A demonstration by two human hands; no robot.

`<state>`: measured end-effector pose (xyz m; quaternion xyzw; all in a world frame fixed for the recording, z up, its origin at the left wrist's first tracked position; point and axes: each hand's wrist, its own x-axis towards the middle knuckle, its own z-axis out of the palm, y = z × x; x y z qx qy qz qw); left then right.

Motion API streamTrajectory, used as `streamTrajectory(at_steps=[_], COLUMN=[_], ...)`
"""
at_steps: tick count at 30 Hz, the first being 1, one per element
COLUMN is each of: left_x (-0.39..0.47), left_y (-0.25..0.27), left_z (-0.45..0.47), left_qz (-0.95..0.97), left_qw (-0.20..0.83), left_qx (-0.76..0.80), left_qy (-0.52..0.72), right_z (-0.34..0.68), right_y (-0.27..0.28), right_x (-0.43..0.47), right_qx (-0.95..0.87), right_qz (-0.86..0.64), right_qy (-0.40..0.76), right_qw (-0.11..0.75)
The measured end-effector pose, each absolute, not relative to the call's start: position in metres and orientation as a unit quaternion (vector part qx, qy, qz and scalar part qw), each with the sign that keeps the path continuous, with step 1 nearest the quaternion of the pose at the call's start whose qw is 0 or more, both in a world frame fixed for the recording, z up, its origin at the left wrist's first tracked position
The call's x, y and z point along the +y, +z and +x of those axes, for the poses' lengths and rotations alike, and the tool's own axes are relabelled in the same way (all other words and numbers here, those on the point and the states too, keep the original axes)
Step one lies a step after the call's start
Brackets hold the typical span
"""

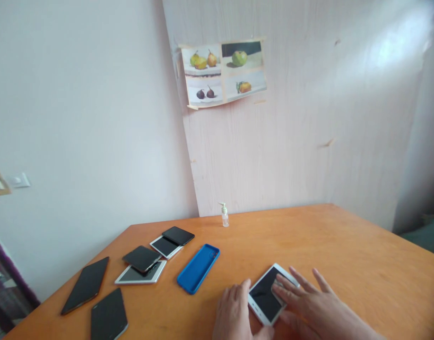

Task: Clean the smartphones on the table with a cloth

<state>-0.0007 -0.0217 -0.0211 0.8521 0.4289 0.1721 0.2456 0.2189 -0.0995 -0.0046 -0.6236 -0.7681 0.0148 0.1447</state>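
A white smartphone [267,293] with a dark screen lies at a slant on the table in front of me. Along its left edge rests my left hand [234,314], fingers together and curled, with the thumb near the phone's lower corner. My right hand [312,304] reaches in from the right, its fingers stretched out and partly spread. Its fingertips press on the screen, over a small pale patch that may be a cloth or wipe; I cannot make it out clearly. The right hand covers part of the phone's right side.
A blue phone case [198,269] lies left of the hands. Farther left are several dark and white phones and tablets, such as a dark tablet [85,285], some overlapping. A small clear pump bottle [224,216] stands near the back edge of the wooden table [291,236].
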Motion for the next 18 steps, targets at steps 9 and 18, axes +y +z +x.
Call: streamTrajectory(at_steps=[9,18], left_x=[-0.019,-0.02], left_y=[-0.024,-0.025], left_z=[-0.001,-0.001], left_qz=[0.852,0.855], left_qw=[0.244,0.234], left_qx=[0.434,0.432], left_qy=[0.165,0.165], right_z=[0.207,0.224], right_y=[-0.012,-0.007], right_x=[-0.098,-0.103], right_qx=[-0.834,-0.769], right_qz=[-0.533,-0.631], right_qy=[0.089,0.02], right_qw=[0.109,0.097])
